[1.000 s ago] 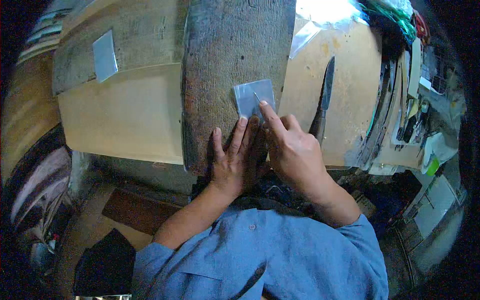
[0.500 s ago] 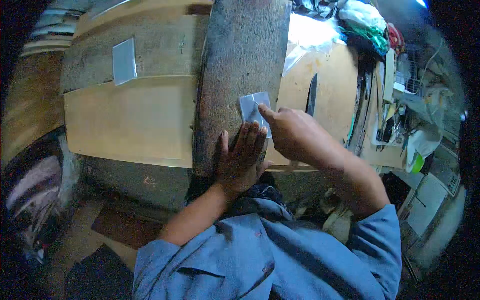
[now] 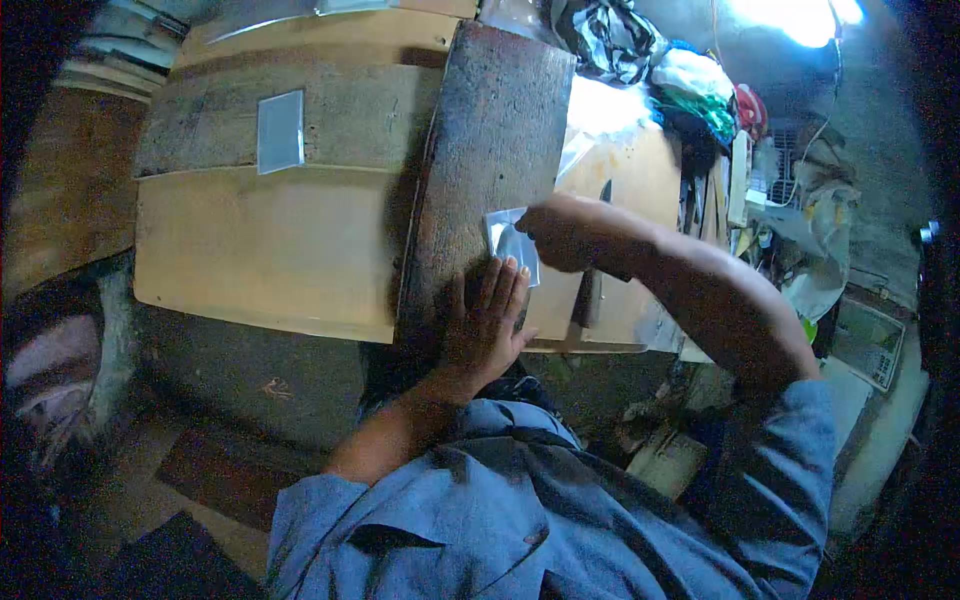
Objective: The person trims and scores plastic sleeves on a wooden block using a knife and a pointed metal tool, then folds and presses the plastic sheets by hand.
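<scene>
A small, shiny plastic sheet (image 3: 527, 262) lies on a dark, worn wooden board (image 3: 490, 120). My left hand (image 3: 487, 315) rests flat over the sheet's lower edge with its fingers stretched out. At the upper right corner of the sheet, my right hand (image 3: 562, 232) is closed, its fingers curled in and touching the plastic. What they hold, if anything, is hidden. Under the right forearm lies a long dark tool like a knife (image 3: 588, 298), partly covered. Another pale rectangular sheet (image 3: 281, 131) lies on the bench to the left.
Light wooden bench panels (image 3: 265, 250) extend left of the board. Bundled plastic bags (image 3: 690, 80) are heaped at the back right beneath a bright lamp (image 3: 790, 18). Clutter and a wire rack (image 3: 775, 165) stand at the right. A calculator-like device (image 3: 868, 342) sits lower right.
My right hand has turned from a pointing finger to curled fingers at the sheet's upper right. Its forearm has swung upward. The left hand stays on the sheet. The view has shifted slightly.
</scene>
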A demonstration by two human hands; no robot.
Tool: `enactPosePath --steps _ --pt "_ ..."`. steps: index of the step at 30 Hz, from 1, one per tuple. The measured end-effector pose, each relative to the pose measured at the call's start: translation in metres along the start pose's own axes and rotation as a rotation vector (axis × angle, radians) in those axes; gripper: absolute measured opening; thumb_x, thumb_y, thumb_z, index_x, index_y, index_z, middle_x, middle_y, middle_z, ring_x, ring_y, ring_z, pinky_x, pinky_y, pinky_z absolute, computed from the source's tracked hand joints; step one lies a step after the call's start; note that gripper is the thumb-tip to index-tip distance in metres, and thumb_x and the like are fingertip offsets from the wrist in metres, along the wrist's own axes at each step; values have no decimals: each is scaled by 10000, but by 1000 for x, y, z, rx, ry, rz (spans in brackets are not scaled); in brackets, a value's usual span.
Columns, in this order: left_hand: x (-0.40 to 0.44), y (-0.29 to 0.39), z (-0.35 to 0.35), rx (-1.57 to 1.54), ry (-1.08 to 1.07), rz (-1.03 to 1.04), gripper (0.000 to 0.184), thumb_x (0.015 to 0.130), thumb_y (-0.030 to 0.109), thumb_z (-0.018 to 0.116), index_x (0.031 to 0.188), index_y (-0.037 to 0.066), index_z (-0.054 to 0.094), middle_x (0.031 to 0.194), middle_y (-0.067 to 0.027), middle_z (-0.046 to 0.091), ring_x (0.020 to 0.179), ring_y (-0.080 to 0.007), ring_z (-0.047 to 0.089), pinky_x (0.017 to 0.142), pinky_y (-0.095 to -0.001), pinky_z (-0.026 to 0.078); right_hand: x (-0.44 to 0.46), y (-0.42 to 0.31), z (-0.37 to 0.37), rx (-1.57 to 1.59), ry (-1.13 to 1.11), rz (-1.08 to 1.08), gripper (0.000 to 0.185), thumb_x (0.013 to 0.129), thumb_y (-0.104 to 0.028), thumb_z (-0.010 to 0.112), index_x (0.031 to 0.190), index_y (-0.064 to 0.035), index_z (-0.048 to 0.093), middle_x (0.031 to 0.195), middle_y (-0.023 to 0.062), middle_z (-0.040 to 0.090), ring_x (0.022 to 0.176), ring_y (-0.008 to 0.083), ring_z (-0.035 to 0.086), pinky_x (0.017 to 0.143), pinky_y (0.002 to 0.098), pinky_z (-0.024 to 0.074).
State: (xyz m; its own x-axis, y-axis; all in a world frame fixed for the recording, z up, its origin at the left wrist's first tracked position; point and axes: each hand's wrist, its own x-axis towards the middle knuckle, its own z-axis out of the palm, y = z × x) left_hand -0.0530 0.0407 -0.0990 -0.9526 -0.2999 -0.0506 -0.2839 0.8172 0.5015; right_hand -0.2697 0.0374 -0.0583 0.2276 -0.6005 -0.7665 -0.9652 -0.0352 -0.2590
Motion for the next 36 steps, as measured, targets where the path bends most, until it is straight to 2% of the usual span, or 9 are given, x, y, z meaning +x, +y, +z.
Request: enactPosePath --steps 3,5,9,15,18,22,29,31,36 --pt "-1 -1 3 -26 0 -6 887 714 480 680 1399 73 293 1475 -115 251 1382 -267 196 1072 -587 120 -4 -3 -9 -181 61 -125 154 806 -136 594 911 -24 590 666 22 590 596 129 616 568 295 511" --pt "-2 -1 5 -43 5 -5 890 713 477 683 1401 73 290 1477 -115 247 1384 -268 192 1070 -589 118 -17 4 -16 995 -38 173 145 806 -124 596 899 -14 587 666 23 587 565 163 604 530 319 513" --pt "1 -2 7 -70 18 3 881 722 467 682 1401 69 288 1480 -127 232 1386 -264 185 1060 -592 122 -16 -37 -53 289 -113 203 141 871 -114 529 799 -11 595 632 38 591 520 117 587 426 274 455" --pt "-5 -2 7 -55 52 39 888 733 453 677 1414 69 256 1482 -157 215 1373 -309 198 1053 -596 138 -10 -15 -13 831 81 277 131 875 -137 514 781 -54 553 582 14 522 457 100 504 385 269 416" --pt "-5 -3 -7 -53 43 52 904 751 443 664 1429 54 209 1473 -206 207 1360 -373 199 1056 -586 157 -23 -6 19 1333 299 189 195 901 -190 512 1018 -64 604 632 -14 511 496 93 492 405 260 430" --pt "-5 -20 3 -373 252 83 918 786 428 637 1443 31 132 1455 -265 188 1346 -422 191 1074 -538 159 -30 -31 26 622 533 241 374 926 -271 495 1250 -86 528 589 99 539 461 158 511 482 345 462" --pt "13 -33 5 -928 267 -241 877 784 121 668 1444 11 102 1366 -264 346 1257 -381 370 1028 -445 316 -71 -94 22 1083 612 434 372 916 -221 533 1281 -153 516 573 125 529 470 177 530 500 332 461" --pt "25 -37 3 -778 459 -146 772 778 54 649 1420 30 223 1279 -235 467 1144 -336 498 939 -401 411 -58 -96 49 858 836 305 367 901 -170 562 1265 -142 530 658 158 587 561 187 580 553 325 473" --pt "38 -56 -5 -1019 126 -306 240 797 11 597 1034 17 629 938 -101 665 852 -187 619 791 -307 487 -55 -112 52 913 993 184 374 871 -112 582 1243 -101 536 885 208 625 754 273 626 691 349 491"
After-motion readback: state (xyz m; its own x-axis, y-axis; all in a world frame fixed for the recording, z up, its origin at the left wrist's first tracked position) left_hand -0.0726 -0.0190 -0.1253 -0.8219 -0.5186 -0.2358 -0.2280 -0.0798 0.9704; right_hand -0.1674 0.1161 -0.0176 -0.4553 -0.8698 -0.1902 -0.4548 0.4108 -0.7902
